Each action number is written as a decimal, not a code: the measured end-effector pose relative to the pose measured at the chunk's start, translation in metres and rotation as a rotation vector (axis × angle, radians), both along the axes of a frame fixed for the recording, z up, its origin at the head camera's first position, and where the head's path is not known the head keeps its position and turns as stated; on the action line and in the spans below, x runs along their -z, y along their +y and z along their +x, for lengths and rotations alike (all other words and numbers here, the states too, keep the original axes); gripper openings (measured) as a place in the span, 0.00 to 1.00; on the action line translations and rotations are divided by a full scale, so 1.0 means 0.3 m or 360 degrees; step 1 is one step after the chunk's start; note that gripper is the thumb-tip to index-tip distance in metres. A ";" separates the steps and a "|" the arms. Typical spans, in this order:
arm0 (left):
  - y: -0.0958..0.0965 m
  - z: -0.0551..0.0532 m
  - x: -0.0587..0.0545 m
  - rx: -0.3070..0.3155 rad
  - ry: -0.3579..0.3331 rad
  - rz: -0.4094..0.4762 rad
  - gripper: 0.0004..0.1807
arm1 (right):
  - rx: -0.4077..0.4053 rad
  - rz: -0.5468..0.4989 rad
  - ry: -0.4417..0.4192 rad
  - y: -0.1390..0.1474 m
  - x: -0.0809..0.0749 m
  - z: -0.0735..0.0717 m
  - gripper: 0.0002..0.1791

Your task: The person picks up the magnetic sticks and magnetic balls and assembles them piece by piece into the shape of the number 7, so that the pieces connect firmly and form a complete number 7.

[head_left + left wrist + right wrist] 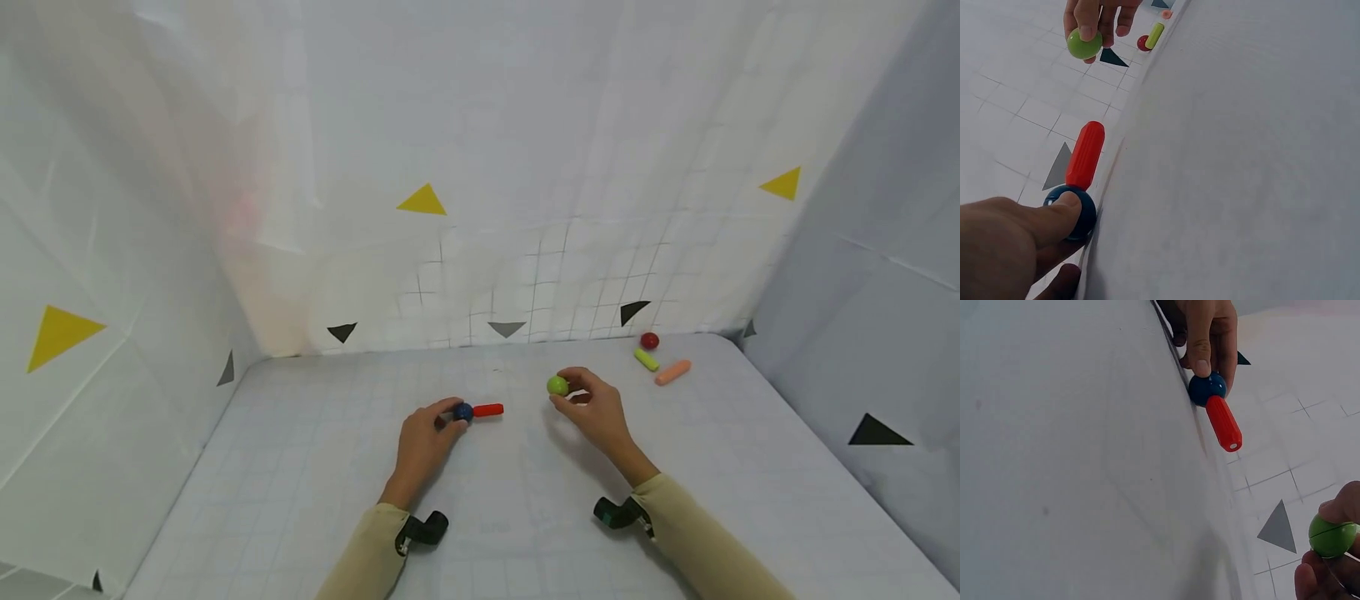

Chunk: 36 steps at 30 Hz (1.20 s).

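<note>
My left hand [426,442] pinches a dark blue ball [463,412] between thumb and fingers, low over the table. A red ridged stick [489,410] juts out of that ball toward the right; its free end shows a small pale hole in the right wrist view. My right hand [600,414] pinches a light green ball [557,385] by its sides, a short way right of the red stick's tip. In the right wrist view a thin seam line runs across the green ball [1332,536]. A gap separates the green ball from the stick.
At the table's back right lie a red ball [649,341], a yellow-green stick [647,360] and an orange stick [672,372]. White sheeting with yellow, black and grey triangles surrounds the white table [300,467] at the back and sides.
</note>
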<state>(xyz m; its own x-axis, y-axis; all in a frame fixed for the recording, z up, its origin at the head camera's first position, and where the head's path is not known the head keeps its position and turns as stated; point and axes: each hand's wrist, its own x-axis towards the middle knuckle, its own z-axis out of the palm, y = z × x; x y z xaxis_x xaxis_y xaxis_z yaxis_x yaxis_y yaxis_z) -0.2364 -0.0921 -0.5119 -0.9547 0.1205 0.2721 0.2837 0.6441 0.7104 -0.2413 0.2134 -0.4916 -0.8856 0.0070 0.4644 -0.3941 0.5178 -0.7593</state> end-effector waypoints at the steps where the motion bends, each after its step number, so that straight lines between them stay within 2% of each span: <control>1: 0.002 -0.001 0.000 -0.0006 -0.0009 -0.0006 0.20 | -0.0003 -0.0005 0.0001 -0.006 0.005 -0.001 0.20; 11: 0.009 -0.007 0.001 -0.0045 -0.0041 -0.0052 0.21 | -0.0010 -0.0079 0.0014 -0.061 0.018 0.001 0.21; 21: 0.011 -0.009 -0.005 -0.0026 -0.0030 -0.0051 0.21 | -0.0040 -0.0030 -0.0078 -0.098 0.033 -0.008 0.22; 29: 0.020 -0.020 -0.009 -0.0032 -0.0001 -0.0071 0.20 | -0.0073 -0.0023 -0.0152 -0.107 0.045 -0.025 0.20; 36: 0.021 -0.016 -0.005 -0.0033 -0.0008 -0.0060 0.21 | -0.0123 -0.0029 -0.0220 -0.113 0.057 -0.024 0.19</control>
